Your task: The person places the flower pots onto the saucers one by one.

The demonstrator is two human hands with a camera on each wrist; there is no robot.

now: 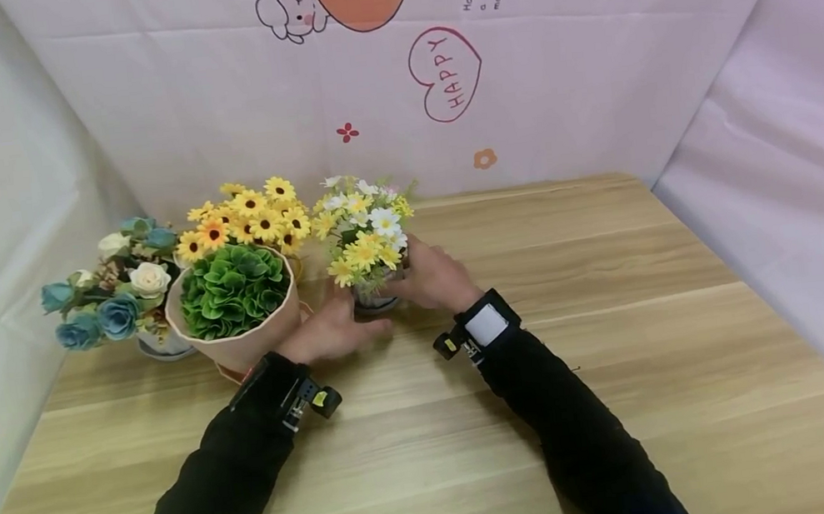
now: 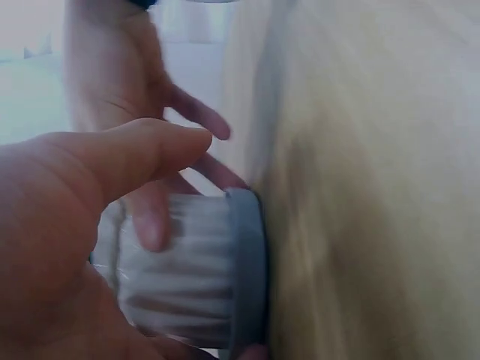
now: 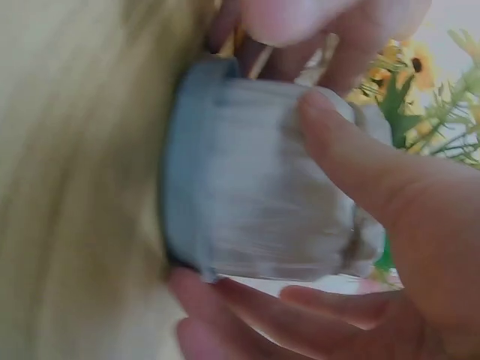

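A small potted plant of yellow and white daisies (image 1: 366,232) stands toward the back of the table, between both hands. Its pot (image 3: 262,184) is pale, wrapped in clear film, with a grey-blue saucer (image 2: 247,270) at the base, close against the wood. My right hand (image 1: 435,275) grips the pot from the right, thumb laid across its side and fingers around the far side. My left hand (image 1: 333,331) is at the pot's left side. Its thumb (image 2: 154,150) stretches out straight, apart from the pot, while its fingers are near the saucer, mostly hidden behind the pot.
Left of the left hand, a pink pot (image 1: 241,350) of green leaves (image 1: 234,288) stands close to its wrist. Behind it are yellow sunflowers (image 1: 253,219), and further left blue and cream roses (image 1: 118,300). A white printed cloth (image 1: 215,102) hangs behind the wooden table (image 1: 620,369).
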